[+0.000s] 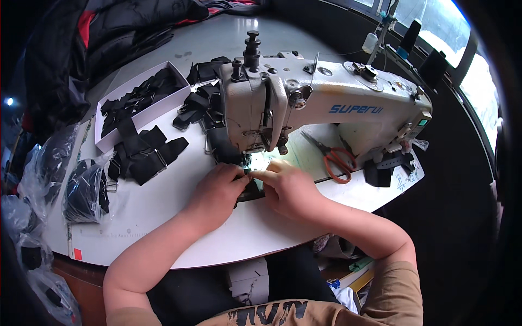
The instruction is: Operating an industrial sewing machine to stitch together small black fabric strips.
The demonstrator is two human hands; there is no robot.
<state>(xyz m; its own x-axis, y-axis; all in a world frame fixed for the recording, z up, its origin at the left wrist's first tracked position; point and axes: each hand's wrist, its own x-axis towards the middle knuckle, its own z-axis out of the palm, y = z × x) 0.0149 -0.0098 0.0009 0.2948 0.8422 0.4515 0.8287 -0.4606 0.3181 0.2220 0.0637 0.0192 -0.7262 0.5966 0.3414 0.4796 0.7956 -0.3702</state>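
the left hand (218, 191) pinches a black strap (251, 192) at the industrial sewing machine (321, 103); the right hand (292, 187), half curled, touches it, but whether it grips i cannot tell.

The left hand (218, 190) and right hand (291, 187) meet at black material (249, 193) by a white sewing machine (310, 108), with orange-handled scissors (326, 151) and a white box (160, 111) of black straps (155, 86) on the bench (152, 217).

The white, curved-edged tabletop (157, 242) looks smooth; the off-white, long-armed sewing machine (318, 103), glossy painted metal; the flat black straps (144, 169), matt woven cloth; and the clear, bulging bag (84, 190), crinkled shiny plastic.
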